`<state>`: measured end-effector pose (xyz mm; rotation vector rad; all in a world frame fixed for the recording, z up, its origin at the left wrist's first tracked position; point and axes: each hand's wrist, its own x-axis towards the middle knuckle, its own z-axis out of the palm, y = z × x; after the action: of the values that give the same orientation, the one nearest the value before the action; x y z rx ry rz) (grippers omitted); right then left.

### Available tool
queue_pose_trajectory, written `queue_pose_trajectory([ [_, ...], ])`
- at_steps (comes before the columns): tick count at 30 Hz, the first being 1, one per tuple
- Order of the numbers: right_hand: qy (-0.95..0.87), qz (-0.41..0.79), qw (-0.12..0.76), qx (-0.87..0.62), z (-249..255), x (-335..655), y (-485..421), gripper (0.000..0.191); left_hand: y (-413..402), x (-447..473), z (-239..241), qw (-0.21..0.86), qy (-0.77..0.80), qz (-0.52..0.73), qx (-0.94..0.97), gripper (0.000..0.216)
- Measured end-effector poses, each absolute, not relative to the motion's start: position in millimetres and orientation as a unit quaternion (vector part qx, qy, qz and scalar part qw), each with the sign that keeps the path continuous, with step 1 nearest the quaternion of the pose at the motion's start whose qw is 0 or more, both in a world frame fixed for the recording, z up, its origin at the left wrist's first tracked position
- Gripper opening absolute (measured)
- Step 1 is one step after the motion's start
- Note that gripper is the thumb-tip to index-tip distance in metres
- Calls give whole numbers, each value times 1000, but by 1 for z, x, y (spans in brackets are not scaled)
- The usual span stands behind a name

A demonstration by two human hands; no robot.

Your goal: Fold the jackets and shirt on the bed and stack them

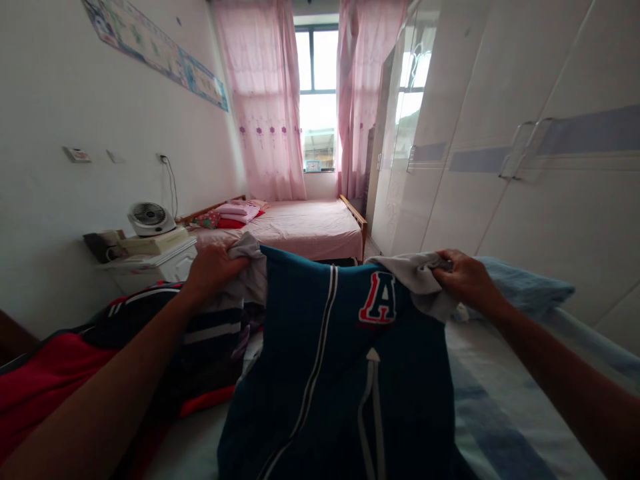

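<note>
A dark teal zip jacket (300, 333) with grey sleeves and a letter A patch hangs spread between my two hands. My left hand (217, 268) is closed on the grey cloth at its left shoulder. On the other side, my right hand (465, 277) grips the grey cloth at the right shoulder. The white-edged zip runs down the front, and a pale arrow-shaped stripe lies right of it. The jacket's lower end runs out of view. Left of it, under my left forearm, lie dark and red clothes (65, 367).
A striped bed sheet (500, 380) spreads below, with a folded blue cloth (525, 283) at right. A small fan (151, 219) stands on a white cabinet (165, 263). Farther off are a pink bed (300, 227) and pink curtains (263, 100). White wardrobes (500, 220) line the right side.
</note>
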<state>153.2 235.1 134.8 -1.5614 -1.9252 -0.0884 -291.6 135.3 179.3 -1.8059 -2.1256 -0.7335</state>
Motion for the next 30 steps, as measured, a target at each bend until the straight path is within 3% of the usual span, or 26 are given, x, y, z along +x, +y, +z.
queue_pose_trajectory([
  [4, -713, -96, 288, -632, 115, 134, 261, 43, 157, -279, 159, 178, -736, -212, -618, 49],
  [7, -759, -72, 267, -589, 85, 123, 236, 41, 143, -270, 127, 138, -716, -180, -660, 44],
  [10, -845, 44, 248, -473, 66, 116, 174, 29, 98, -270, 93, -9, -690, -141, -709, 31],
  [13, -895, 158, 182, -376, 66, 112, 105, 19, 39, -278, 70, -196, -695, -149, -676, 33],
  [15, -924, 173, 150, -307, 68, 108, 72, 18, 6, -283, 63, -300, -688, -173, -638, 37],
  [21, -960, 3, 211, -186, 37, 85, 41, 27, -40, -267, 57, -477, -637, -225, -562, 80],
  [24, -950, -25, 243, -194, 24, 75, 40, 25, -40, -246, 57, -446, -638, -246, -578, 71],
  [27, -932, 97, 231, -261, 44, 73, 45, 23, -26, -229, 73, -448, -640, -317, -538, 50],
  [30, -824, 265, 287, -411, 79, 80, 60, 25, -6, -219, 100, -475, -573, -469, -475, 53],
])
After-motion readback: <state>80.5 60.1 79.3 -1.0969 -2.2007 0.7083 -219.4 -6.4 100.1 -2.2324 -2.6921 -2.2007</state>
